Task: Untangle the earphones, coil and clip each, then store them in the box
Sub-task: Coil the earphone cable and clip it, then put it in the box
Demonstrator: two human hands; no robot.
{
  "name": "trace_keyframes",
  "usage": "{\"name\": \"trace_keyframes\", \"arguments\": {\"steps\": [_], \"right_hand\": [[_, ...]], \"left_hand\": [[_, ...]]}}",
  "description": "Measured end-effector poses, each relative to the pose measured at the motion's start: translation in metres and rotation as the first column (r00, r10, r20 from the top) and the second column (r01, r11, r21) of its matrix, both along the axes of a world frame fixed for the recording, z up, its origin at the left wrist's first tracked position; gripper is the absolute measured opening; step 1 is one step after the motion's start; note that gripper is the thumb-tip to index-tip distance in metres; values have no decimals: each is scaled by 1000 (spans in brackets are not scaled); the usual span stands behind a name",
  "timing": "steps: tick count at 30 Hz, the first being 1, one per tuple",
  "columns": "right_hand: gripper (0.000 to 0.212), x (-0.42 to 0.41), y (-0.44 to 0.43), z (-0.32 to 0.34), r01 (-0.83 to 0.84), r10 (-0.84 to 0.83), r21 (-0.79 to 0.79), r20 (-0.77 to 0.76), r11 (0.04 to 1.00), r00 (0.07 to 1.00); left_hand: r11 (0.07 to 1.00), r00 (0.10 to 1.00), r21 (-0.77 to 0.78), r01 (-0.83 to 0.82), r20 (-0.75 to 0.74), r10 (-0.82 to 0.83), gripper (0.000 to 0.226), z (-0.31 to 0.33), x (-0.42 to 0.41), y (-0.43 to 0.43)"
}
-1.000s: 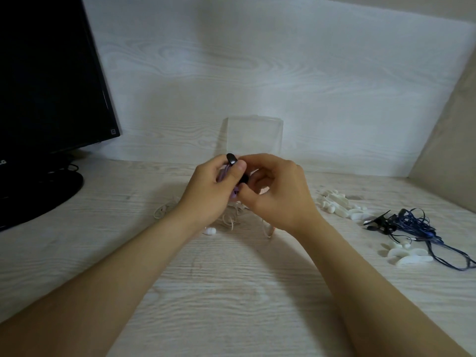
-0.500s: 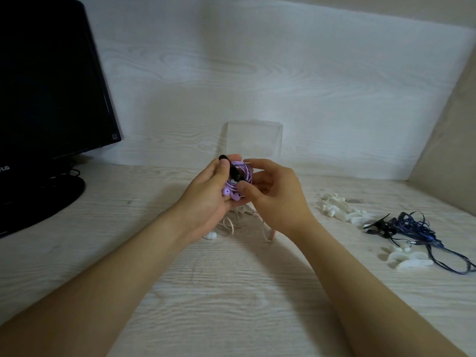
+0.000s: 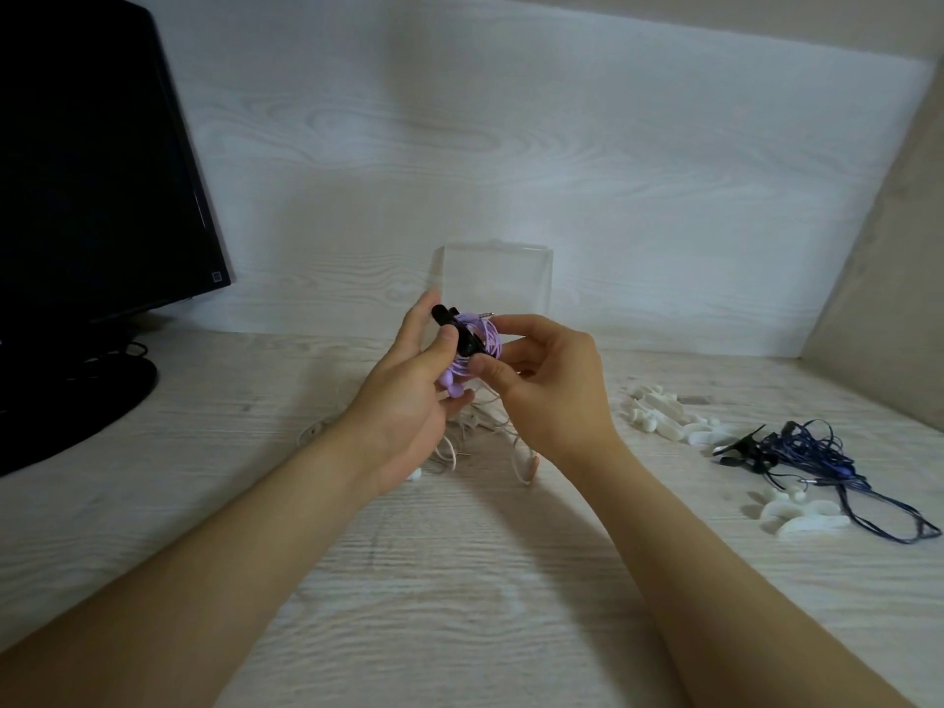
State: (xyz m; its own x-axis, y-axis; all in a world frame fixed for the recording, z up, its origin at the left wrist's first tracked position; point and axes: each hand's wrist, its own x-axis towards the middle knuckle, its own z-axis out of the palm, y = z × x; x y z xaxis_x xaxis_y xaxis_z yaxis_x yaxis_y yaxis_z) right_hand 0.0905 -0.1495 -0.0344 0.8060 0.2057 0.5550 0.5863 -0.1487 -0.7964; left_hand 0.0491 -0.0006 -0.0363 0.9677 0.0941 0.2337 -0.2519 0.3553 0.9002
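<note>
1. Earphones first: the purple earphones (image 3: pixel 479 345) are wound into a small coil and held in the air over the middle of the desk (image 3: pixel 459 605), towards its back edge. A metal plug pokes out at the top of the coil and the buds hang at its lower left.
2. A black clip (image 3: pixel 456 330) sits across the coil.
3. The left hand (image 3: pixel 408 401) grasps the clip, thumb on its front and fingers (image 3: pixel 420 319) reaching up behind it.
4. The right hand (image 3: pixel 549 385) pinches the coil's right side between its thumb and curled fingers (image 3: pixel 516 332).
5. Under both hands a tangle of white earphones (image 3: pixel 477 434) lies loose on the desk.
6. The box (image 3: pixel 498 275), clear plastic, stands behind the hands at the middle of the back edge.
7. Towards the right edge lie a heap of white clips (image 3: pixel 664 416) and tangled dark blue earphones (image 3: pixel 812 452) with a second black clip (image 3: pixel 743 446) touching their left side. A few more white clips (image 3: pixel 802 518) lie in front of them.
8. A dark monitor (image 3: pixel 92 161) fills the back left corner.
</note>
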Motion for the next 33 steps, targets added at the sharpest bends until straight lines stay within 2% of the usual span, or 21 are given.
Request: {"name": "trace_keyframes", "arguments": {"steps": [3, 6, 9, 17, 22, 27, 33], "right_hand": [[31, -3, 0, 1, -21, 22, -35, 29, 999, 999], [30, -8, 2, 1, -18, 23, -71, 68, 997, 997], [32, -10, 3, 2, 12, -2, -100, 98, 995, 995], [56, -19, 8, 1, 52, -49, -115, 33, 992, 998], [49, -11, 2, 0, 0, 4, -86, 42, 996, 999], [45, -8, 1, 0, -13, 13, 13, 35, 1000, 999], [33, -7, -1, 1, 27, -29, 49, 40, 998, 999]], "left_hand": [[999, 998, -24, 34, -46, -36, 40, 3, -3, 2], [997, 991, -35, 73, -107, -76, 48, 2, -2, 6], [998, 993, -40, 58, -102, -62, 44, 2, -2, 8], [972, 996, -236, 13, -78, -32, 47, 4, -3, -2], [961, 995, -275, -30, -95, 4, 48, 4, -3, 3], [964, 993, -262, -50, -117, 19, 40, 10, -9, 3], [967, 993, -253, 14, -111, -43, 42, 9, -8, 6]]}}
